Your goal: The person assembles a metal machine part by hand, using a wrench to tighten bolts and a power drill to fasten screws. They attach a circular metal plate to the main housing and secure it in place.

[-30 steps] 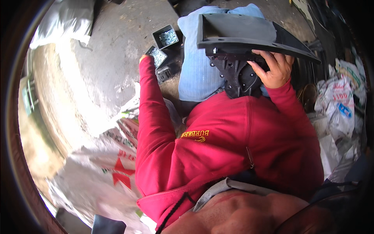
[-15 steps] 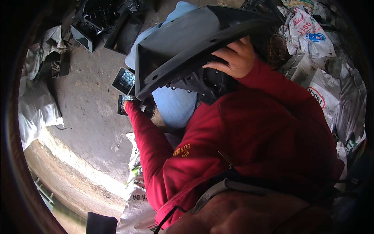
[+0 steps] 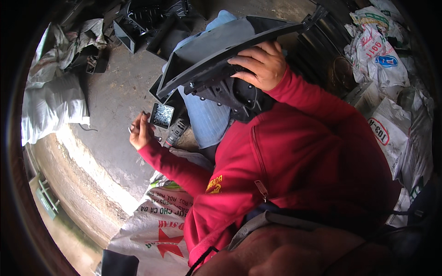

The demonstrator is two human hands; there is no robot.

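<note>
A large black plastic housing (image 3: 202, 60) rests tilted across my lap, over blue-clad legs (image 3: 207, 122). My right hand (image 3: 262, 66) is closed on its near rim, thumb underneath and fingers on top. On the underside is a ribbed black part (image 3: 241, 99) with several screws showing. To the left, my left hand (image 3: 142, 132) is raised beside a small black bin (image 3: 162, 116) of silvery screws. Its fingers are pinched, and a small bright sliver that looks like a screw pokes out from them. A second bin is partly hidden behind the housing.
A grey and black power screwdriver (image 3: 175, 133) lies between the screw bin and my leg. More black plastic parts (image 3: 154, 34) stand at the far left. White printed sacks (image 3: 380, 55) are piled on the right; another sack (image 3: 156, 225) lies near my left side.
My left hand has come up out of the screw bin and moved slightly left and nearer, fingers pinched. The housing has tilted a little, my right hand still on its rim.
</note>
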